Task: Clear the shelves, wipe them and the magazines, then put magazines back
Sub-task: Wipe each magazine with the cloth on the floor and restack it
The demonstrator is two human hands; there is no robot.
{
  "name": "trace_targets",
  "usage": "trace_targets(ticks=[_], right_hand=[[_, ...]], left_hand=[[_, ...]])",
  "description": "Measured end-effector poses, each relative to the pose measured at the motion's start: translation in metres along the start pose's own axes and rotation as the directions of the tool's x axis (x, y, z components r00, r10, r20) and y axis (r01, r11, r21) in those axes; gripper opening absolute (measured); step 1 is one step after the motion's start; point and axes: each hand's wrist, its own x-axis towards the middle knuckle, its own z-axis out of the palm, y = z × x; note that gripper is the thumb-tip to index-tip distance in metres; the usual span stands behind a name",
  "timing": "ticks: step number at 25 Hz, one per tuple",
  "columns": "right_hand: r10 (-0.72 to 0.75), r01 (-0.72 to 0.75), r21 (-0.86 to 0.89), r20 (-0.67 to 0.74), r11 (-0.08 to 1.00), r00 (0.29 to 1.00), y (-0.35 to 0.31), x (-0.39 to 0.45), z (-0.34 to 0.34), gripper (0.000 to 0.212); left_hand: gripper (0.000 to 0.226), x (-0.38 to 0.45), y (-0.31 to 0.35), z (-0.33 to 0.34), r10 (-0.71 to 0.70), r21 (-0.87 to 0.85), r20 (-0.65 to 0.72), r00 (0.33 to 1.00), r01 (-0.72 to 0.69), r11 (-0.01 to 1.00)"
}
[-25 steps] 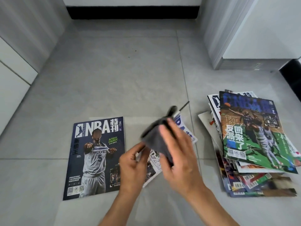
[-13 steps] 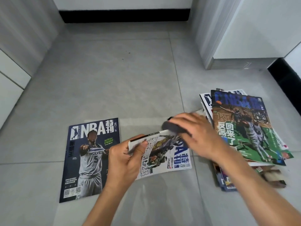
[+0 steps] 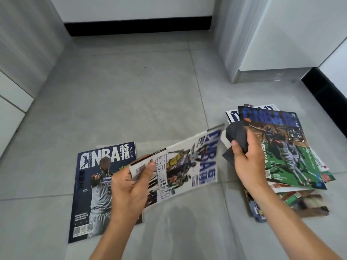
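Head view: left hand (image 3: 129, 186) fingers pinch sideways white magazine (image 3: 187, 166); right hand (image 3: 247, 162) fingers clutch cloth (image 3: 235, 136).

The grey tiled floor (image 3: 131, 94) carried a dark-blue magazine (image 3: 93, 194) beneath the left grip (image 3: 129, 186) and a magazine pile (image 3: 293, 158) under the right grip (image 3: 246, 158).

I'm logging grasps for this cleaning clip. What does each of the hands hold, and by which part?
The left hand pinches the white magazine at its near left corner. The right hand grips the bunched dark cloth around its middle.
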Motion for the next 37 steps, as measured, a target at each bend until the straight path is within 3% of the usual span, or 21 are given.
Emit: trace_targets(ticks=[1, 2, 4, 5, 7, 10, 11, 12, 14, 15, 17, 19, 21, 24, 26, 27, 29, 31, 33, 34, 37], right_hand=[[0.172, -0.165, 0.271, -0.003, 0.948, 0.985, -0.021, -0.007, 0.006, 0.027], [0.318, -0.327, 0.548, 0.114, 0.77, 0.941, -0.042, -0.012, 0.013, 0.024], [0.371, -0.534, 0.76, 0.406, 0.371, 0.835, -0.072, -0.02, 0.022, 0.023], [0.345, -0.582, 0.741, 0.479, 0.334, 0.807, -0.084, -0.023, 0.024, 0.023], [0.363, -0.626, 0.597, 0.511, 0.501, 0.779, -0.088, -0.027, 0.026, 0.028], [0.51, -0.679, 0.457, 0.448, 0.575, 0.734, -0.07, -0.035, 0.024, 0.04], [0.512, -0.685, 0.475, 0.455, 0.552, 0.728, -0.066, -0.038, 0.02, 0.043], [0.5, -0.695, 0.51, 0.483, 0.507, 0.719, -0.063, -0.04, 0.018, 0.044], [0.438, -0.739, 0.52, 0.596, 0.428, 0.673, -0.064, -0.044, 0.014, 0.046], [0.391, -0.766, 0.501, 0.662, 0.403, 0.639, -0.069, -0.047, 0.012, 0.047], [0.331, -0.796, 0.481, 0.732, 0.368, 0.596, -0.076, -0.051, 0.009, 0.041], [0.345, -0.798, 0.479, 0.727, 0.366, 0.594, -0.075, -0.048, 0.003, 0.033], [0.391, -0.773, 0.456, 0.678, 0.441, 0.623, -0.055, -0.044, -0.002, 0.033], [0.422, -0.565, 0.273, 0.438, 0.779, 0.794, -0.016, -0.048, -0.002, 0.05], [0.374, -0.41, 0.173, 0.204, 0.896, 0.904, -0.003, -0.053, 0.001, 0.057], [0.356, -0.392, 0.199, 0.194, 0.898, 0.914, -0.001, -0.055, 0.002, 0.054], [0.311, -0.439, 0.306, 0.388, 0.845, 0.868, 0.002, -0.058, 0.014, 0.04], [0.291, -0.407, 0.16, 0.475, 0.9, 0.83, 0.013, -0.068, 0.031, 0.04], [0.122, -0.024, -0.262, 0.365, 0.965, 0.923, 0.039, -0.082, 0.054, 0.059], [-0.032, 0.218, -0.402, 0.421, 0.889, 0.906, 0.048, -0.094, 0.063, 0.057], [0.018, 0.311, -0.504, 0.546, 0.805, 0.838, 0.035, -0.129, 0.086, 0.063]], left_hand=[[0.014, -0.002, 0.002, 0.007, 0.002, -0.025, -0.001, 1.0, -0.002, 1.0], [0.016, -0.005, 0.005, 0.016, 0.062, 0.012, 0.021, 0.998, -0.063, 0.998], [0.034, -0.021, -0.001, 0.036, 0.329, 0.177, 0.164, 0.93, -0.356, 0.918], [0.043, -0.03, -0.007, 0.044, 0.411, 0.232, 0.249, 0.877, -0.466, 0.854], [0.049, -0.041, -0.019, 0.053, 0.449, 0.268, 0.379, 0.809, -0.561, 0.784], [0.057, -0.046, -0.024, 0.051, 0.293, 0.297, 0.69, 0.662, -0.628, 0.719], [0.07, -0.044, -0.024, 0.045, 0.149, 0.293, 0.766, 0.626, -0.545, 0.786], [0.077, -0.04, -0.024, 0.039, 0.011, 0.282, 0.748, 0.664, -0.333, 0.9], [0.075, -0.031, -0.032, 0.028, -0.267, 0.131, 0.484, 0.833, 0.233, 0.964], [0.079, -0.027, -0.037, 0.024, -0.431, 0.065, 0.404, 0.806, 0.445, 0.893], [0.092, -0.03, -0.053, 0.021, -0.623, -0.041, 0.472, 0.624, 0.721, 0.691], [0.077, -0.035, -0.061, 0.018, -0.674, -0.152, 0.566, 0.476, 0.863, 0.482], [0.051, -0.037, -0.07, 0.019, -0.75, -0.247, 0.514, 0.416, 0.909, 0.335], [0.032, -0.039, -0.086, 0.027, -0.832, -0.076, 0.252, 0.494, 0.867, 0.492], [0.018, -0.044, -0.085, 0.034, -0.821, 0.089, 0.178, 0.543, 0.822, 0.563], [0.013, -0.046, -0.085, 0.036, -0.818, 0.129, 0.174, 0.549, 0.811, 0.571], [0.007, -0.05, -0.085, 0.04, -0.802, 0.155, 0.188, 0.567, 0.789, 0.594], [0.004, -0.049, -0.086, 0.043, -0.749, 0.231, 0.167, 0.641, 0.713, 0.662], [0.016, -0.048, -0.094, 0.043, -0.65, 0.441, 0.114, 0.751, 0.548, 0.71], [0.026, -0.047, -0.099, 0.041, -0.607, 0.553, 0.094, 0.789, 0.466, 0.691], [0.038, -0.039, -0.112, 0.031, -0.568, 0.643, 0.111, 0.816, 0.377, 0.667]])
